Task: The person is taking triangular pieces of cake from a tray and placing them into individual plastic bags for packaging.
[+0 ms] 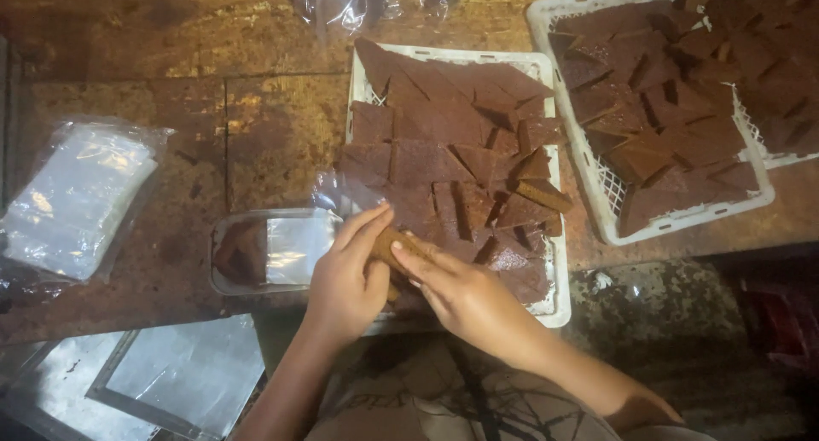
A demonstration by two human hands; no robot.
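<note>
1. The left hand (345, 279) and the right hand (465, 300) met over the near edge of the middle tray (559, 309), both closed around one brown slab (394, 245) held between them.
2. The left fingers (368, 223) curled over the slab from its nine o'clock side; the right fingertips (418, 258) pinched it from four o'clock. Neither hand was spread open.
3. A bit of clear wrapper (337, 192) stuck up at eleven o'clock of the left hand, touching the slab pile (452, 142) in the tray.
4. At nine o'clock of the hands lay a small clear box (273, 249), with a brown piece inside its left end and shiny film across its middle.
5. Further out at nine o'clock sat a bundle of clear bags (77, 198), pale and soft-edged.
6. At seven o'clock, flat silvery sheets (183, 373) lay below the table's edge.
7. At two o'clock a second white tray (614, 223) was heaped with the same brown pieces, close beside the first.
8. The bare wooden tabletop (256, 125) lay open at eleven o'clock, between the bags and the middle tray.
</note>
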